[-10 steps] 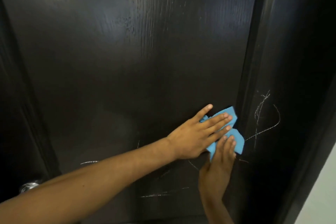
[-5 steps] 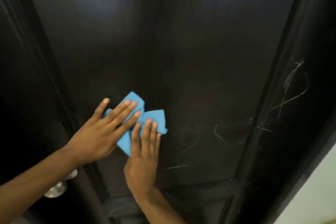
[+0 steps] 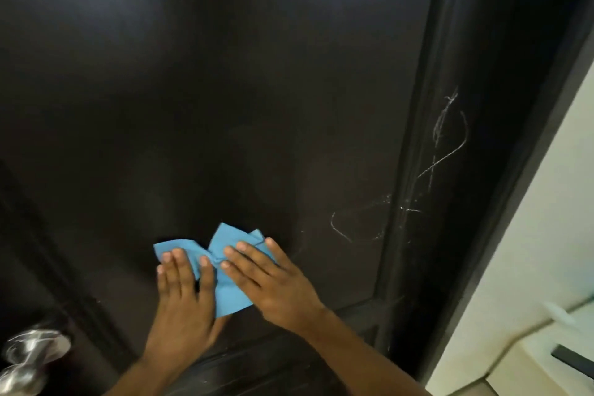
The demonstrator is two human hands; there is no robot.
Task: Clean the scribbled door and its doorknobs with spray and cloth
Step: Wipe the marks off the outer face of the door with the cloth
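Note:
The dark brown door (image 3: 225,90) fills the view. A blue cloth (image 3: 229,289) lies flat against its lower panel. My left hand (image 3: 184,296) presses the cloth's left part with straight fingers. My right hand (image 3: 276,283) presses its right part, fingers pointing up and left. White scribbles (image 3: 356,225) loop just right of the cloth, and more scribbles (image 3: 446,138) run up the door's right stile. A silver doorknob (image 3: 29,357) sticks out at the lower left, blurred. No spray bottle is in view.
A pale wall (image 3: 546,235) borders the door frame on the right. A light-coloured ledge with a dark object (image 3: 572,360) sits at the lower right corner.
Both hands swept the cloth from the panel's right edge over to the left, then a little back toward the middle. My right arm now reaches in from the right.

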